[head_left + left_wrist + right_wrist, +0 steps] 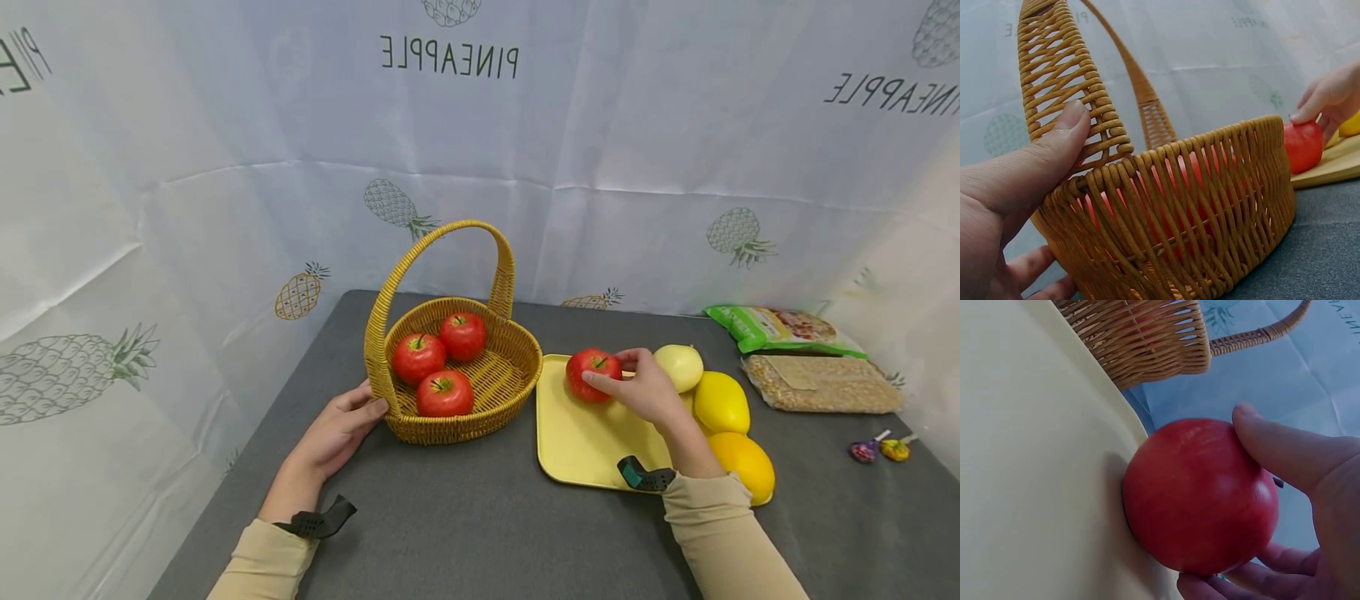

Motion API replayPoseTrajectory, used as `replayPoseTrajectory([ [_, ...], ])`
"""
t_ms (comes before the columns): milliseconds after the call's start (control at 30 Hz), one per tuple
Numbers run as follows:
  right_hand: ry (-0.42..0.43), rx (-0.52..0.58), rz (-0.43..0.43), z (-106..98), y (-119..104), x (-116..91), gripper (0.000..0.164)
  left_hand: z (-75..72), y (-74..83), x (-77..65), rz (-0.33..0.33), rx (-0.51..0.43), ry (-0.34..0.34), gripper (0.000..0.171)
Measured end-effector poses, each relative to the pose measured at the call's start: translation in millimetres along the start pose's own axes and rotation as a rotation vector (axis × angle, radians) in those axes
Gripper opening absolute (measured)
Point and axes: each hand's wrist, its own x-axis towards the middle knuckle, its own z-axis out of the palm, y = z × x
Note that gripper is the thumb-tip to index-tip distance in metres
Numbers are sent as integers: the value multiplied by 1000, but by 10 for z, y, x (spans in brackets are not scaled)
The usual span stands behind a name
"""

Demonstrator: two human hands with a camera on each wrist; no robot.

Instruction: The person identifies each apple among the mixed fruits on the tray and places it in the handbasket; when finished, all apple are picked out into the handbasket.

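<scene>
A yellow wicker basket (pixel 480 425) with a tall arched handle stands on the grey table, several red apples inside, among them a front one (pixel 446 393). At its left side my left hand (pixel 341 429) grips it, thumb across the foot of the handle and other fingers against the woven wall in the left wrist view. To the right, a red apple (pixel 588 377) sits on a pale yellow tray (pixel 585 454). My right hand (pixel 647 387) holds this apple between thumb and fingers; the right wrist view shows it resting against the tray's surface.
Beside my right forearm are a pale yellow-green fruit (pixel 681 367), a yellow fruit (pixel 722 403) and an orange-yellow fruit (pixel 744 467). Farther right lie a green packet (pixel 780 331), a clear bag of grains (pixel 832 385) and two wrapped lollipops (pixel 864 451). A pineapple-print curtain (pixel 637 183) hangs behind.
</scene>
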Motion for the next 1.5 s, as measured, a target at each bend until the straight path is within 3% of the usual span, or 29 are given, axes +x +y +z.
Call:
replayPoseTrajectory([
  [233, -109, 26, -93, 64, -19, 27, 95, -29, 12, -9, 9, 6, 2, 52],
  [367, -142, 28, -78, 110, -47, 50, 87, -38, 22, -19, -1, 17, 8, 57],
  [533, -127, 6, -41, 153, -96, 50, 87, -37, 19, -22, -9, 9, 21, 58],
  [833, -92, 126, 39, 159, -120, 43, 94, 2, -30, 0, 19, 10, -8, 50],
  [1233, -118, 229, -18, 75, -297, 101, 80, 5, -17, 1, 17, 0, -9, 46],
  [1500, -119, 235, -57, 11, -477, 136, 77, -18, -24, 0, 12, 6, -14, 47],
])
